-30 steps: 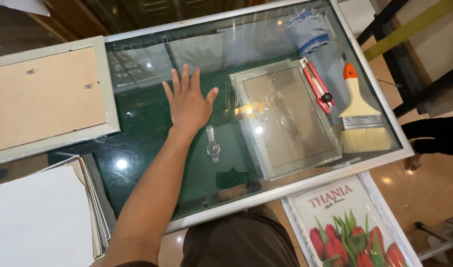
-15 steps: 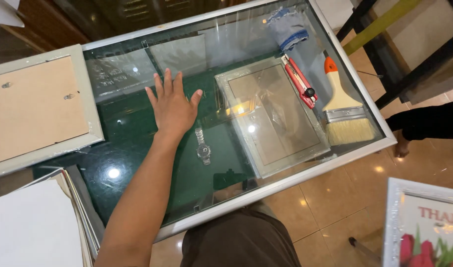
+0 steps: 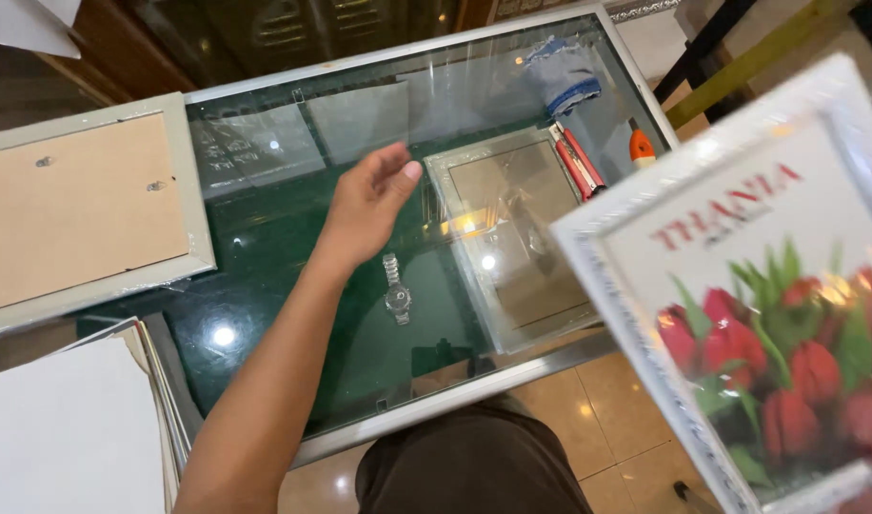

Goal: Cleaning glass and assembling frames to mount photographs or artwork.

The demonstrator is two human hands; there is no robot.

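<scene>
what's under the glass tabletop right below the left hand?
Below the left hand, a wristwatch lies on the green lining under the glass tabletop. The white picture frame in the foreground covers the table's right end.

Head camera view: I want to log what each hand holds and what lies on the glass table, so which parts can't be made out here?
- Right hand: hidden behind the blurred white picture frame; grip unseen.
- Paintbrush: only its orange handle shows, the frame hides the rest.
- Left hand: motion-blurred, contact with the glass table unclear.
- Paper stack: cut by the edge.
</scene>
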